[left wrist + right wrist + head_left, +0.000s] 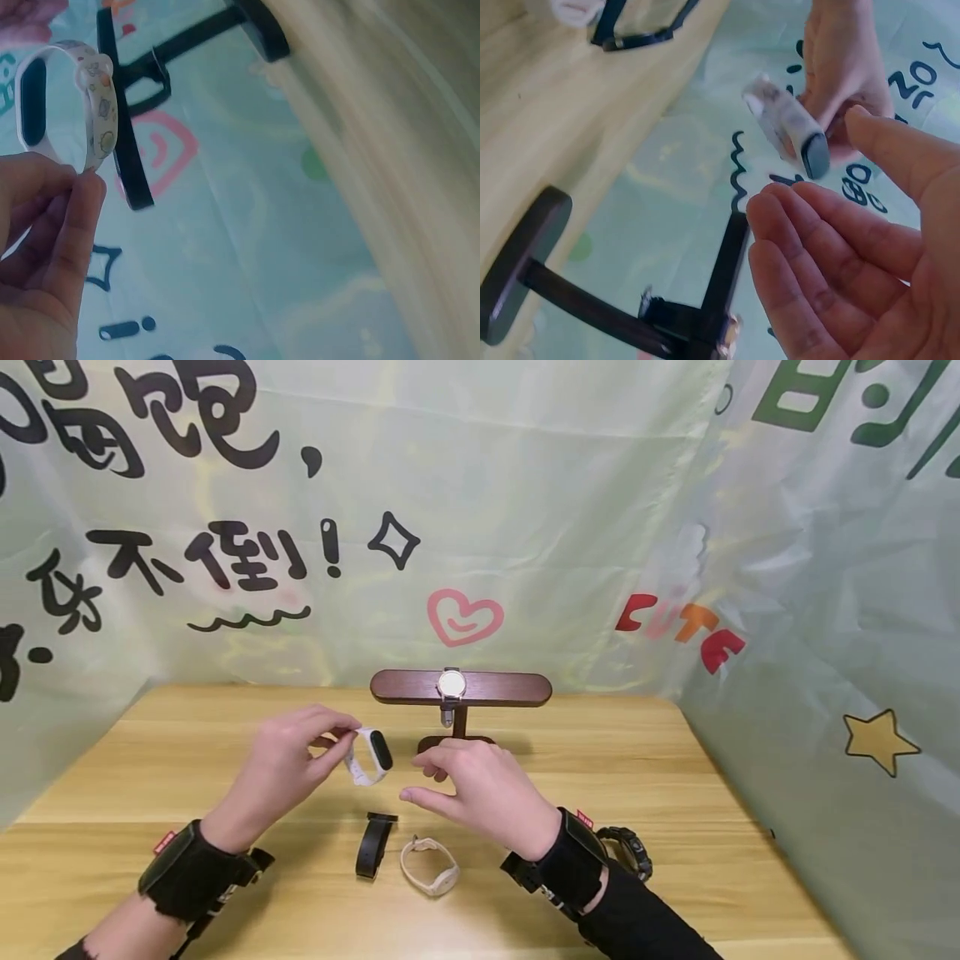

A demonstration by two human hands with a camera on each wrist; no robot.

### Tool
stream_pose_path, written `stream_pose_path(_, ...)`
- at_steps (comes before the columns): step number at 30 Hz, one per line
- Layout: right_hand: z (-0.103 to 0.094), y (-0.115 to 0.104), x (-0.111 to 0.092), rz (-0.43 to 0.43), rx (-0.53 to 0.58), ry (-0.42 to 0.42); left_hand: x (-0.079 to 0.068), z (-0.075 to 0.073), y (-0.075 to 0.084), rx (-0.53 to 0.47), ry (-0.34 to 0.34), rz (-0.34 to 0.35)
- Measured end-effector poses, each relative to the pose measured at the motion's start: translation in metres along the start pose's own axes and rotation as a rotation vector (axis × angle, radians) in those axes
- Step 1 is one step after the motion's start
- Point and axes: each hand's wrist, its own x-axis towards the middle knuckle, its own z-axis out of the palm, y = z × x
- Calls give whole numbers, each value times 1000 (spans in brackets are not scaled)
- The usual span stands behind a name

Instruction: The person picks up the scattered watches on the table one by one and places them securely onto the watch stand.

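My left hand [296,756] pinches a white fitness band [363,760] between thumb and fingers, above the wooden table. The band has a dark screen and, in the left wrist view, a strap [101,112] printed with small coloured figures. To its right my right hand [480,785] hovers with nothing in it, thumb and fingers apart, shown also in the right wrist view [840,270]. Behind both hands stands a dark brown watch stand [510,688]; a round-faced watch [452,684] is strapped around the middle of its bar.
On the wooden table [187,727] lie a black-strapped watch [373,847] and a cream watch [433,881] near the front. A dark chunky watch [630,850] sits beyond my right forearm, partly hidden by it. A printed cloth [562,527] hangs behind and along the sides.
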Motion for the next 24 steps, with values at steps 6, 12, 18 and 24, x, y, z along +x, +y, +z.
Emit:
stream_pose_path(6,5,-2,0,25,69,19,1,8,15,-61,22,12)
stream_pose_path(12,4,-1,1,51,98,45,1,8,26,-102,20,32)
stream_pose_path(18,-2,1,1,85,131,58,2,6,30,-207,-33,-22)
stream_pose_path(24,-11,7,2,105,154,106,3,2,32,-339,-112,-72)
